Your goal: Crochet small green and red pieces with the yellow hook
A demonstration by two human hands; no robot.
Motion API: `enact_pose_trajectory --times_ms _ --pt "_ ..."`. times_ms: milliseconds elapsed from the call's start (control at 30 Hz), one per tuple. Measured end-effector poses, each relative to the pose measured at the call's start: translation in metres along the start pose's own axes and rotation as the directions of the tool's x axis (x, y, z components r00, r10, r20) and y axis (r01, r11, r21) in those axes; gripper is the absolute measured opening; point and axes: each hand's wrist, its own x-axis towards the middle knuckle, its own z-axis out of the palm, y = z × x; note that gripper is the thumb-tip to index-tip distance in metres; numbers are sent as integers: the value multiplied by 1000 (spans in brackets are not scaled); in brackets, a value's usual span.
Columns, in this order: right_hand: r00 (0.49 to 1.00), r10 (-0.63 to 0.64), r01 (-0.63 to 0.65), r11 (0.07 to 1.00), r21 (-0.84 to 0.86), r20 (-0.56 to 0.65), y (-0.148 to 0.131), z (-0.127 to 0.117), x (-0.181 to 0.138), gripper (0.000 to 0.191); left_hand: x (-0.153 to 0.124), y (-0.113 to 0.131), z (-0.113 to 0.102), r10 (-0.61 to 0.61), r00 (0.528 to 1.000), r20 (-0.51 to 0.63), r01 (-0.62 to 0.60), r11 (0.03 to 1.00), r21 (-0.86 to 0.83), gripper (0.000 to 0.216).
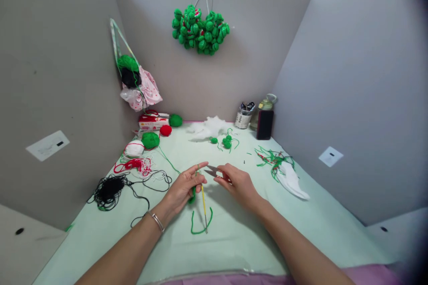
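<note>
My left hand [183, 189] is closed around green yarn [192, 195], part of it hanging below the fingers, with a strand by the outstretched index finger. My right hand [239, 185] grips small thread snips [211, 170], their blades pointing left at that fingertip. Just below my left hand is a crochet hook with a yellow handle [203, 200]; whether the fingers hold its upper end I cannot tell. A loose piece of green yarn [199, 233] curves on the table around the hook's lower end. From a green yarn ball [150, 140] a strand runs towards my left hand.
Black yarn [110, 189], red and white yarn [135, 166] and more balls lie at left. White stuffing [210, 127] and small green pieces [227, 141] are at the back. Yarn scraps [274, 160], a phone [265, 124] and a pen cup [243, 119] are at right.
</note>
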Motion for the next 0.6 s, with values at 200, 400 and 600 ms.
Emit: enact_pose_trajectory --times_ms 200,400,600 --pt "996 -84 84 996 3 -5 -15 10 0 29 0 -10 4 -5 999 39 5 1000 -5 56" --pt "996 13 -7 998 64 -90 -10 11 -1 28 -2 -11 1 14 999 29 -14 1000 6 61" --pt "987 152 -132 948 289 -47 -27 17 1 30 2 -17 -5 105 993 -61 -105 994 2 64"
